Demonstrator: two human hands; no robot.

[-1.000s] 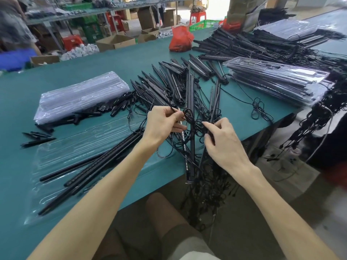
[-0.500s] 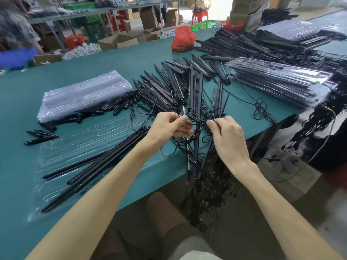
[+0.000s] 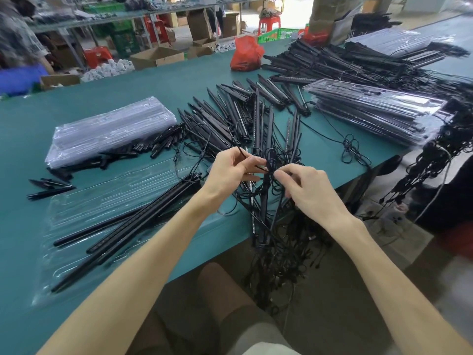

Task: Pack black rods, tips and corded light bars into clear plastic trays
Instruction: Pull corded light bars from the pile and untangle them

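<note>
Teal tabletop (image 3: pixel 153 80) in a workshop, seen from the wearer's head. The left grip (image 3: pixel 230 170) pinches a strand of the cord tangle (image 3: pixel 271 160) between thumb and fingers. Just beside it, the right grip (image 3: pixel 309 190) has thumb and forefinger closed on the same knot. Which bar each strand belongs to is hard to tell. Directly under and beyond both grips lies a bundle of corded light bars (image 3: pixel 257 124), their near ends overhanging the tabletop edge and their cords dangling below. Left of the left grip, a clear tray (image 3: pixel 102 201) holds several long black rods (image 3: pixel 128 228) lying diagonally. Farther left rest a few pointed tips (image 3: pixel 48 187), and beyond the tray is a stack of empty trays (image 3: pixel 112 129). Beyond the right grip, to its right, sits a stack of filled trays (image 3: pixel 371 111).
</note>
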